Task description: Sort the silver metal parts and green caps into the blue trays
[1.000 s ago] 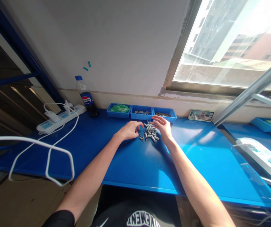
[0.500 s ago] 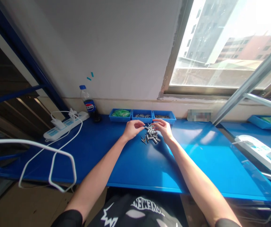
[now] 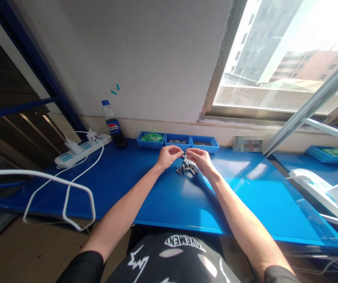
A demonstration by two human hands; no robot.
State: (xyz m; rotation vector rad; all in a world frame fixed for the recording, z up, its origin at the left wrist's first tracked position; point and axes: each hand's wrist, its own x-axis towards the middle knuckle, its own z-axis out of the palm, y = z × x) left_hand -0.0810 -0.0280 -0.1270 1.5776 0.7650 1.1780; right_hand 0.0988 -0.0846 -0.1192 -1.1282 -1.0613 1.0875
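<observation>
My left hand [image 3: 168,157] is closed in a pinch, its fingertips pointing right. Facing it, my right hand [image 3: 201,159] pinches too, and the fingertips of both nearly meet above the far end of a small pile. A tiny grey piece seems to show between them, mostly hidden by the fingers. The pile on the blue table holds several short grey metal cylinders [image 3: 191,169] and, at its left side, a few thin dark pointed pins [image 3: 179,170]. Part of the pile lies behind my right fingers.
Behind my hands stand three blue bins: one with green plastic bags [image 3: 151,137], one with metal cylinders [image 3: 178,142], one with thin pins [image 3: 202,144]. A cola bottle [image 3: 114,127] and a power strip [image 3: 77,152] with white cables stand left. Another power strip [image 3: 318,192] lies right.
My hands have come together, so that their fingertips now almost touch where there was a gap. The view has shifted slightly. The pile looks unchanged.
</observation>
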